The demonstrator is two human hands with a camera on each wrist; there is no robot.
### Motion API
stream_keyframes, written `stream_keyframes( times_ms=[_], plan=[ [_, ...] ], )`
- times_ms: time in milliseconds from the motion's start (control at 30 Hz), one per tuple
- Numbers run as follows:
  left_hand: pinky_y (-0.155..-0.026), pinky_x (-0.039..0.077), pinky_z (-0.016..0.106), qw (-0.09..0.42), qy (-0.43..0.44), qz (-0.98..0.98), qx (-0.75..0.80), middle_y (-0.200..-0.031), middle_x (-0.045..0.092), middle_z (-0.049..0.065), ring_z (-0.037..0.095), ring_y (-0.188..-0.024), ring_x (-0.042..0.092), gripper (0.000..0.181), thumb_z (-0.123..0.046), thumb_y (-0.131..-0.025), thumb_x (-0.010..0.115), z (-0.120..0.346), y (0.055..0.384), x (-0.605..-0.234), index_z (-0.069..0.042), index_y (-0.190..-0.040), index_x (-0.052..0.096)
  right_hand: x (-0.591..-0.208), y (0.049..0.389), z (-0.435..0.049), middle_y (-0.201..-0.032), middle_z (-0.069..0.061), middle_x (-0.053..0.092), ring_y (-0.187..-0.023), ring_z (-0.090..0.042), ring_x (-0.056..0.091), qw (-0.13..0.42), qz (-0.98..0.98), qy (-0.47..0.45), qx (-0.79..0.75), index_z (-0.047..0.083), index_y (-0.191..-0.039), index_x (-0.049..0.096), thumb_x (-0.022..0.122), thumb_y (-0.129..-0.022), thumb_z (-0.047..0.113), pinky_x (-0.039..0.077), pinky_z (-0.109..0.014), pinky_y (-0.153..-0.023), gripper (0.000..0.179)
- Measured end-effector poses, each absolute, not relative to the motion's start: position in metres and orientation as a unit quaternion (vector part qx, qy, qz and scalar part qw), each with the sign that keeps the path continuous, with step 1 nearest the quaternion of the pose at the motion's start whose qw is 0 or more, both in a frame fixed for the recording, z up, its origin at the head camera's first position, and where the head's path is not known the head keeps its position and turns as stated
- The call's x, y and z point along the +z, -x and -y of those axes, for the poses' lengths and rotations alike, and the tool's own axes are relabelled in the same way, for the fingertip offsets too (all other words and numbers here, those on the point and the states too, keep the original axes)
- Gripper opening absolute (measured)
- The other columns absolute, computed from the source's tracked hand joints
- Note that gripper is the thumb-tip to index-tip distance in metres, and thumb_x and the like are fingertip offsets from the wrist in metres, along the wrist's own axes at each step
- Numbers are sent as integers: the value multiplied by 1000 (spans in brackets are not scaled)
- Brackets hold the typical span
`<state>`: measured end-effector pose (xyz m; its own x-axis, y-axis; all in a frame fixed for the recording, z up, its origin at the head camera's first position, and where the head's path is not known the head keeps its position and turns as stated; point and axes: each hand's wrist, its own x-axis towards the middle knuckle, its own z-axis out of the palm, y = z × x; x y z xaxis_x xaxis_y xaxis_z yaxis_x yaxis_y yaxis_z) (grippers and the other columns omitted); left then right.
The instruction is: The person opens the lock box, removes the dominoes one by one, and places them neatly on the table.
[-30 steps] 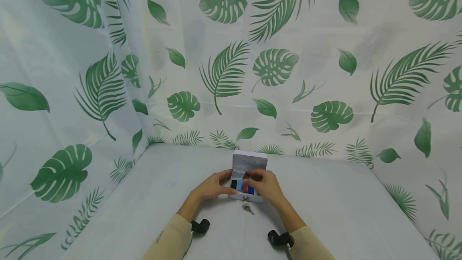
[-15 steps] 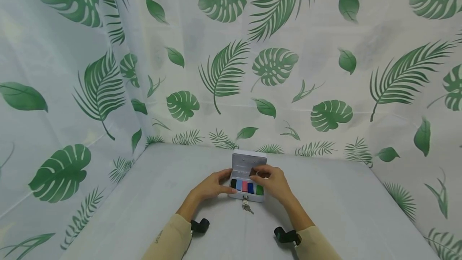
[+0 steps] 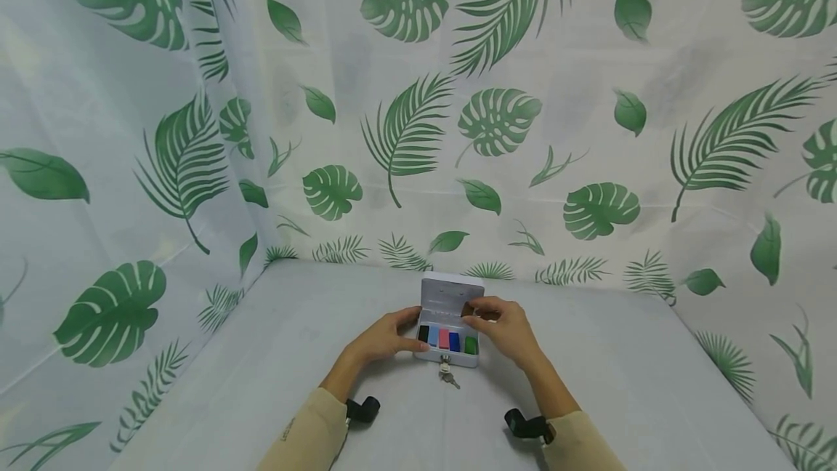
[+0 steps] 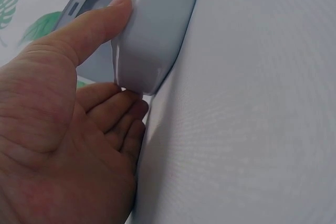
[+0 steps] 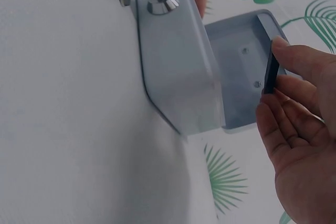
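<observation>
A small grey metal cash box (image 3: 451, 295) stands with its lid up on the table. In the head view, black, light blue, pink (image 3: 444, 339), dark blue and green (image 3: 471, 344) pieces lie side by side inside. My left hand (image 3: 384, 336) holds the box's left end, thumb at the front rim and fingers against the side (image 4: 118, 100). Above the box's right part, my right hand (image 3: 503, 322) pinches a thin, flat, dark brown piece (image 5: 271, 69) between thumb and fingers. It is clear of the box floor, in front of the lid.
Keys (image 3: 448, 378) hang from the lock (image 5: 164, 2) on the box's front. A white cloth covers the table (image 3: 621, 384). Leaf-printed sheets (image 3: 418, 129) hang behind and at the sides. Black wrist cameras (image 3: 362, 409) sit on both forearms.
My right hand has risen from inside the box and shifted right with the brown piece, uncovering the pink, dark blue and green pieces. The left hand has stayed in place.
</observation>
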<state>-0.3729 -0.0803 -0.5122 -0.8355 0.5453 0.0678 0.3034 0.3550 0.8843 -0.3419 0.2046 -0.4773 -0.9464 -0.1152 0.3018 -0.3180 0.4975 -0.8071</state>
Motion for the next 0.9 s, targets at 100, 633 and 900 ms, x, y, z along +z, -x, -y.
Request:
stream_keyframes(
  times_ms=[100, 633, 900],
  plan=[
    [-128, 29, 52, 122, -259, -814, 504, -165, 44, 5, 30, -155, 38, 88, -37, -88, 85, 80, 372, -512, -14, -160, 41, -477, 341, -209, -112, -5, 78, -104, -22, 70, 104, 859, -130, 485, 13, -120, 77, 84, -89, 26, 57, -30, -89, 34],
    [-128, 30, 50, 121, -249, -818, 505, -164, 45, 6, 30, -154, 39, 89, -34, -87, 86, 79, 371, -511, -12, -160, 41, -472, 338, -223, -113, -2, 78, -104, -22, 68, 90, 867, -120, 476, 15, -120, 77, 86, -87, 24, 57, -28, -91, 35],
    [-128, 30, 51, 121, -249, -817, 506, -164, 45, 6, 31, -154, 39, 90, -35, -86, 86, 78, 370, -510, -12, -160, 41, -470, 337, -228, -115, -4, 78, -104, -23, 68, 86, 867, -114, 477, 14, -122, 77, 86, -87, 26, 56, -30, -88, 38]
  ],
)
